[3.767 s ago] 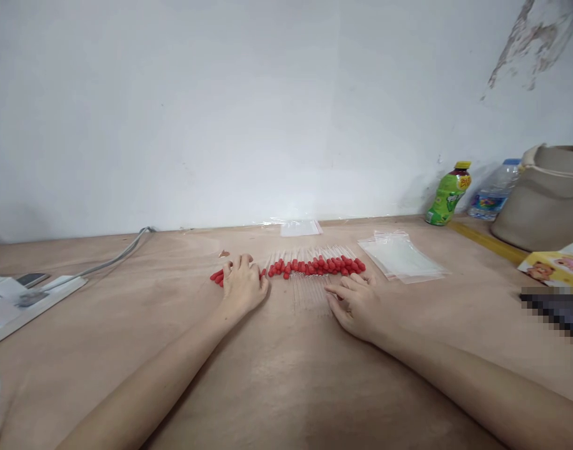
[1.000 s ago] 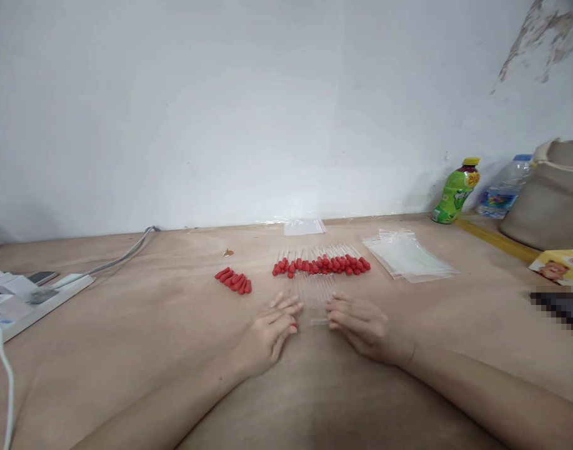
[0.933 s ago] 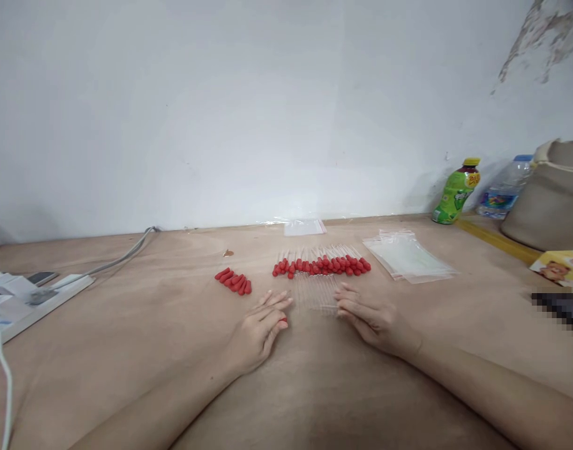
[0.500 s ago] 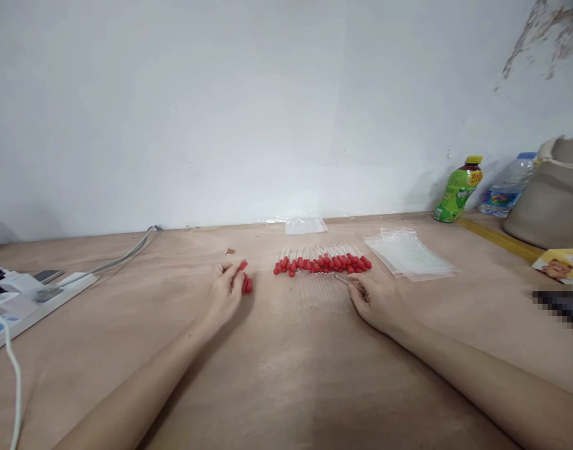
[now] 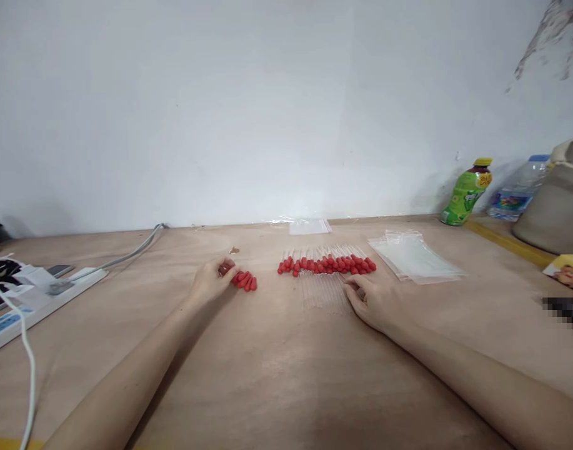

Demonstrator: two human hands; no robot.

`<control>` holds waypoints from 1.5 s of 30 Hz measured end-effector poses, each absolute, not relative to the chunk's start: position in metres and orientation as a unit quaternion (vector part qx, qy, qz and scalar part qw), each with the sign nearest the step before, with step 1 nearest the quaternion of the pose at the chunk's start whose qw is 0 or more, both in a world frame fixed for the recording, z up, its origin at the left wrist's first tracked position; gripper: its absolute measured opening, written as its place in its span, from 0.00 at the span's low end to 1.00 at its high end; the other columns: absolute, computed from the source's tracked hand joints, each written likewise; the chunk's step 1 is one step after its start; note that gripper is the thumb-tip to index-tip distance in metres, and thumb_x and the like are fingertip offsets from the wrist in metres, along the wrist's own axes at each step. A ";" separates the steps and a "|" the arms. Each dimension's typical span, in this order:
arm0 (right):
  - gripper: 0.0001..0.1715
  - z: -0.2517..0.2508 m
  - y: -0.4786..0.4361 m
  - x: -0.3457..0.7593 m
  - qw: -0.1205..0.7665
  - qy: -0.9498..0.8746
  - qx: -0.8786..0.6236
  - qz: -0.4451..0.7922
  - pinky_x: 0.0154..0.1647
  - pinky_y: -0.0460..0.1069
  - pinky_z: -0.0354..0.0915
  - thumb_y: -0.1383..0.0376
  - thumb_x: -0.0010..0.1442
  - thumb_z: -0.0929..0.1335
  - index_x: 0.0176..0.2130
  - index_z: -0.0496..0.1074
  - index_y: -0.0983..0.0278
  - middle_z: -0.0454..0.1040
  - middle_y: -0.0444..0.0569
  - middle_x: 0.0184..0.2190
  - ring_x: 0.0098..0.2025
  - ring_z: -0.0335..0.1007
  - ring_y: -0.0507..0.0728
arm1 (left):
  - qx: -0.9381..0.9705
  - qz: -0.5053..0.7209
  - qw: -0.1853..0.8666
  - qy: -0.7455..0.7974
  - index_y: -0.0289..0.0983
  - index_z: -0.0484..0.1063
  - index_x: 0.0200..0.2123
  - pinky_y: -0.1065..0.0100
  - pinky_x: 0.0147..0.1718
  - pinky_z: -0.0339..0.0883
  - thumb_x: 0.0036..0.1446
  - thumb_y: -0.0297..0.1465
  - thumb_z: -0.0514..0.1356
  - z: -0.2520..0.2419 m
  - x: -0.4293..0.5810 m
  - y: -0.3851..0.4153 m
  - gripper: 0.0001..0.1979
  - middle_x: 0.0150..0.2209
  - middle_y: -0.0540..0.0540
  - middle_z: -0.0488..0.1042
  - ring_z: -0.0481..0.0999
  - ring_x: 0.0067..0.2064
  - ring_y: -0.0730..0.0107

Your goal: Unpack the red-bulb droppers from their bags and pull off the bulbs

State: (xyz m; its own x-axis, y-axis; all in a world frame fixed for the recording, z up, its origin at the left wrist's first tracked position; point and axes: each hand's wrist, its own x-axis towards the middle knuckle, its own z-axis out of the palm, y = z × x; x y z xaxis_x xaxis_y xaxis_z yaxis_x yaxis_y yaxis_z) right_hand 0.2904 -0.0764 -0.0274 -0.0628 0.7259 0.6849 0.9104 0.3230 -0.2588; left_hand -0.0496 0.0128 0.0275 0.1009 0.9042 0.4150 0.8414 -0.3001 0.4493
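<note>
The left hand (image 5: 214, 281) curls at the loose red bulbs (image 5: 247, 282) on the left, the right hand (image 5: 373, 300) bends narrow beside the bare clear tubes (image 5: 324, 292), and whether either grips one, there's no telling. Beyond, the red-bulbed tubes (image 5: 330, 265) look done, the rest apparently left; lettering on the far-right green bottle (image 5: 465, 197) is too small to read.

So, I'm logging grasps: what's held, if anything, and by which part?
Cannot tell: left hand at the loose red bulbs, right hand at clear tubes; any grip is hidden.
</note>
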 end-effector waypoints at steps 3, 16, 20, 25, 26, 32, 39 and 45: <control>0.11 -0.027 -0.076 0.291 0.376 -0.729 -0.559 -0.117 0.26 0.46 0.58 0.62 0.56 0.61 0.30 0.71 0.63 0.73 0.45 0.23 0.25 0.67 0.52 | 0.710 0.340 -0.011 0.616 0.39 0.73 0.31 0.70 0.27 0.61 0.49 0.41 0.54 0.033 -0.047 0.008 0.13 0.27 0.49 0.74 0.70 0.29 0.67; 0.17 -0.025 -0.078 0.292 0.351 -0.745 -0.552 -0.127 0.32 0.47 0.59 0.55 0.57 0.61 0.31 0.72 0.63 0.72 0.48 0.26 0.31 0.67 0.54 | 0.848 0.202 -0.065 0.486 0.38 0.71 0.30 0.59 0.41 0.58 0.50 0.41 0.56 0.039 0.038 0.009 0.12 0.33 0.45 0.71 0.69 0.40 0.58; 0.19 -0.022 -0.078 0.292 0.370 -0.728 -0.569 -0.099 0.28 0.46 0.56 0.56 0.60 0.58 0.30 0.71 0.64 0.71 0.46 0.24 0.27 0.65 0.52 | 0.850 0.194 -0.063 0.486 0.38 0.69 0.31 0.59 0.41 0.58 0.49 0.45 0.55 0.034 0.056 0.018 0.16 0.32 0.45 0.71 0.69 0.40 0.58; 0.23 -0.019 -0.076 0.293 0.346 -0.710 -0.604 -0.106 0.26 0.47 0.51 0.60 0.62 0.55 0.20 0.62 0.64 0.66 0.45 0.18 0.23 0.61 0.51 | 0.830 0.215 -0.070 0.511 0.37 0.67 0.25 0.59 0.39 0.59 0.53 0.41 0.52 0.022 0.068 0.028 0.14 0.30 0.44 0.71 0.69 0.37 0.58; 0.23 -0.019 -0.076 0.293 0.344 -0.711 -0.604 -0.109 0.26 0.47 0.51 0.61 0.62 0.55 0.19 0.61 0.64 0.66 0.45 0.18 0.23 0.61 0.51 | 0.825 0.222 -0.073 0.515 0.36 0.66 0.25 0.59 0.39 0.59 0.53 0.39 0.53 0.020 0.069 0.029 0.13 0.29 0.44 0.71 0.69 0.37 0.58; 0.22 -0.016 -0.078 0.291 0.341 -0.713 -0.601 -0.120 0.26 0.47 0.51 0.62 0.62 0.55 0.19 0.61 0.64 0.66 0.45 0.18 0.23 0.61 0.52 | 0.799 0.285 -0.071 0.524 0.35 0.64 0.23 0.60 0.37 0.60 0.53 0.34 0.53 0.014 0.071 0.033 0.10 0.27 0.43 0.69 0.68 0.36 0.59; 0.15 -0.021 -0.075 0.295 0.388 -0.696 -0.577 -0.178 0.38 0.50 0.60 0.60 0.59 0.59 0.38 0.69 0.66 0.73 0.51 0.32 0.36 0.67 0.57 | 0.801 0.359 -0.033 0.478 0.36 0.63 0.28 0.69 0.32 0.63 0.57 0.35 0.50 0.013 0.054 -0.003 0.09 0.29 0.48 0.69 0.69 0.33 0.69; 0.28 -0.016 -0.082 0.290 0.397 -0.782 -0.442 -0.190 0.50 0.56 0.58 0.58 0.57 0.62 0.55 0.58 0.66 0.65 0.56 0.50 0.51 0.60 0.60 | 0.870 0.384 0.030 0.308 0.36 0.64 0.31 0.71 0.30 0.65 0.56 0.30 0.53 -0.002 0.033 -0.048 0.04 0.29 0.48 0.70 0.70 0.31 0.72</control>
